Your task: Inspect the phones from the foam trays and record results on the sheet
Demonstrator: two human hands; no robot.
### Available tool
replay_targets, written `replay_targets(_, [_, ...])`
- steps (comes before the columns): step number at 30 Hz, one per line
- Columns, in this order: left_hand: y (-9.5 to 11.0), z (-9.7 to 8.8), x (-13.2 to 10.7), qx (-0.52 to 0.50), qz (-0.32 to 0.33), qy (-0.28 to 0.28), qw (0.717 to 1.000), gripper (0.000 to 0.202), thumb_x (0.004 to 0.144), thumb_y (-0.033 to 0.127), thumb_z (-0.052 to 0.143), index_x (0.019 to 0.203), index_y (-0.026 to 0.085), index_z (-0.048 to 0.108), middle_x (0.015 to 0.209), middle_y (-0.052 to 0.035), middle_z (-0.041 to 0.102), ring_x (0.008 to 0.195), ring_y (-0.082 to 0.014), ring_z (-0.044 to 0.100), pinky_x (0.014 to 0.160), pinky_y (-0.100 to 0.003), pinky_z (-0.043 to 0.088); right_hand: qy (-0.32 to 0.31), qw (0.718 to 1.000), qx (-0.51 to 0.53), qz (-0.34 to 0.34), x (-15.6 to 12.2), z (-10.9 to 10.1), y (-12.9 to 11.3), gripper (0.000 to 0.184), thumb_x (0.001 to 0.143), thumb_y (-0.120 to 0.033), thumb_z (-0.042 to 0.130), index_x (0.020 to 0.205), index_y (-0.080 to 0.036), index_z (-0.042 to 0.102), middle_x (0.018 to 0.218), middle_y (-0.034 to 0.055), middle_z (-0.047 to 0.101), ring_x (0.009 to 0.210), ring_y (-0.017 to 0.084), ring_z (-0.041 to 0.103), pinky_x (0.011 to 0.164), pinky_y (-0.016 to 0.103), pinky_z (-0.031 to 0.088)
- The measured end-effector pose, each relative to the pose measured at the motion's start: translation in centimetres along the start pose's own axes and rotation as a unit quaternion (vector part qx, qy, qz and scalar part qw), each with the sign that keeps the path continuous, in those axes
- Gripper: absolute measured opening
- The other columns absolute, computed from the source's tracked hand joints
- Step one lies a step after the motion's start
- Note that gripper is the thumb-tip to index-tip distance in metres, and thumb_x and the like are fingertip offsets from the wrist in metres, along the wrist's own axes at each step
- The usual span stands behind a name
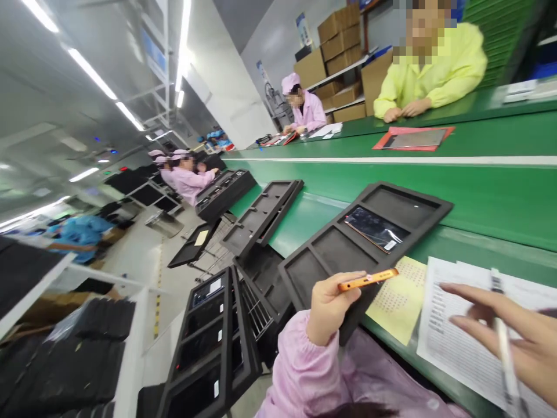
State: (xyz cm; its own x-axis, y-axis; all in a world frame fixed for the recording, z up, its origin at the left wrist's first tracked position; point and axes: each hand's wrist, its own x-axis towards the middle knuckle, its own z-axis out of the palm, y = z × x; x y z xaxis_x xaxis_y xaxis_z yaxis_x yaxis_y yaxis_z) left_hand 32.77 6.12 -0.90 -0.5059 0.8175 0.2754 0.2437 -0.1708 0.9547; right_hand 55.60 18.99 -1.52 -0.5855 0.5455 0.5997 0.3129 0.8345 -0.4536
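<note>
In the head view, the left hand (pixel 333 299) is clamped on an orange-edged phone (pixel 369 280), pinching one end between thumb and fingers. The phone is seen edge-on, its port side showing, raised over the near end of a black foam tray (pixel 346 252) on the green table (pixel 313 217). A dark, glossy phone (pixel 375 228) with a small white label lies in that tray's second compartment from the far end.

The right hand (pixel 517 328) holds a pen (pixel 505 351) across its fingers, its thumb and forefinger apart, above a printed white sheet (pixel 446 342). A yellow sheet (pixel 400 307) lies between this sheet and the tray, partly behind the orange-edged phone.

To the left, tilted trays (pixel 230 348) hold several dark, labelled phones, and more black trays (pixel 263 209) rest farther along the table. On the far side, a person in a yellow jacket (pixel 456 64) rests both forearms near a red sleeve (pixel 383 141) with a flat grey panel (pixel 418 138) on it. Another person in pink (pixel 312 113) bends over the work beyond.
</note>
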Motion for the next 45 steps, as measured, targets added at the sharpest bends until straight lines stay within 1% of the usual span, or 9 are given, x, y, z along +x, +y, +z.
replay_targets(1, [0.0, 1.0, 0.1, -0.021, 0.028, -0.032, 0.999, 0.028, 0.077, 0.041, 0.068, 0.090, 0.017, 0.074, 0.091, -0.0090, 0.074, 0.084, -0.0223, 0.070, 0.077, -0.032, 0.057, -0.018, 0.999, 0.029, -0.041, 0.9, -0.2, -1.3, 0.038, 0.095, -0.055, 0.041, 0.111, -0.026, 0.059, 0.061, -0.0047, 0.061, 0.040, 0.007, 0.054, 0.041, 0.012, 0.045])
replay_targets(4, [-0.1, 3.2, 0.4, -0.074, 0.111, -0.105, 0.986, 0.018, 0.080, 0.035, 0.067, 0.089, 0.021, 0.074, 0.092, -0.0072, 0.073, 0.087, -0.0207, 0.070, 0.084, -0.031, 0.056, 0.027, 0.994, 0.043, -0.094, 3.1, -0.8, -4.1, 0.031, 0.100, -0.040, 0.038, 0.107, -0.019, 0.060, 0.068, -0.0005, 0.066, 0.045, 0.008, 0.059, 0.049, 0.009, 0.049])
replay_targets(7, [-0.4, 4.5, 0.5, -0.103, 0.158, -0.143, 0.972, 0.016, 0.083, 0.031, 0.063, 0.093, 0.022, 0.073, 0.092, -0.0066, 0.073, 0.087, -0.0196, 0.070, 0.084, -0.031, 0.056, 0.045, 0.990, 0.046, -0.125, 3.6, -1.3, -4.8, 0.032, 0.101, -0.031, 0.037, 0.089, -0.017, 0.063, 0.079, 0.0059, 0.070, 0.060, 0.012, 0.066, 0.057, 0.011, 0.053])
replay_targets(10, [-0.9, 5.1, 0.4, -0.108, 0.167, -0.153, 0.968, 0.016, 0.085, 0.027, 0.062, 0.096, 0.021, 0.072, 0.093, -0.0072, 0.073, 0.087, -0.0193, 0.070, 0.083, -0.030, 0.057, 0.047, 0.990, 0.053, -0.119, 3.2, -1.5, -4.6, 0.038, 0.101, -0.033, 0.036, 0.079, -0.017, 0.063, 0.072, 0.0041, 0.069, 0.056, 0.012, 0.065, 0.054, 0.011, 0.054])
replay_targets(17, [-1.2, 5.3, 0.2, -0.093, 0.164, -0.161, 0.969, 0.017, 0.085, 0.023, 0.061, 0.097, 0.017, 0.072, 0.094, -0.0089, 0.072, 0.086, -0.0184, 0.070, 0.080, -0.026, 0.057, 0.043, 0.994, 0.056, -0.079, 2.6, -1.3, -4.2, 0.029, 0.100, -0.035, 0.041, 0.087, -0.020, 0.061, 0.076, 0.0007, 0.069, 0.056, 0.012, 0.065, 0.054, 0.011, 0.054])
replay_targets(26, [-1.0, 5.2, 0.8, -0.079, 0.223, -0.174, 0.956, 0.015, 0.088, 0.021, 0.057, 0.094, 0.018, 0.070, 0.097, -0.0084, 0.072, 0.090, -0.0182, 0.069, 0.086, -0.028, 0.055, 0.012, 0.994, 0.019, -0.108, 1.6, -1.7, -3.7, 0.019, 0.102, -0.029, 0.034, 0.097, -0.022, 0.051, 0.083, 0.0015, 0.070, 0.062, 0.011, 0.066, 0.059, 0.011, 0.053])
replay_targets(30, [-1.0, 5.0, 0.9, -0.067, 0.263, -0.180, 0.946, 0.016, 0.088, 0.018, 0.056, 0.099, 0.017, 0.068, 0.100, -0.0094, 0.071, 0.094, -0.0178, 0.067, 0.090, -0.029, 0.052, 0.009, 0.994, 0.029, -0.108, 1.6, -1.9, -3.8, 0.018, 0.100, -0.028, 0.037, 0.095, -0.023, 0.054, 0.084, 0.0007, 0.070, 0.063, 0.010, 0.066, 0.062, 0.010, 0.053])
replay_targets(38, [-1.2, 4.7, 0.8, -0.014, 0.261, -0.184, 0.947, 0.018, 0.090, 0.022, 0.051, 0.092, 0.018, 0.069, 0.095, -0.0087, 0.072, 0.094, -0.0185, 0.068, 0.092, -0.032, 0.051, -0.001, 0.995, 0.075, -0.070, 0.9, -1.7, -3.7, 0.014, 0.096, -0.028, 0.045, 0.098, -0.027, 0.059, 0.094, -0.0016, 0.069, 0.066, 0.013, 0.067, 0.065, 0.014, 0.056])
replay_targets(45, [-0.6, 4.7, 1.1, 0.035, 0.309, -0.182, 0.933, 0.023, 0.092, 0.023, 0.047, 0.086, 0.017, 0.067, 0.091, -0.0090, 0.074, 0.096, -0.0178, 0.067, 0.093, -0.031, 0.050, 0.005, 0.992, 0.072, -0.103, 2.1, -2.4, -3.8, 0.025, 0.099, -0.031, 0.041, 0.086, -0.025, 0.061, 0.086, 0.0011, 0.069, 0.061, 0.013, 0.066, 0.060, 0.012, 0.055])
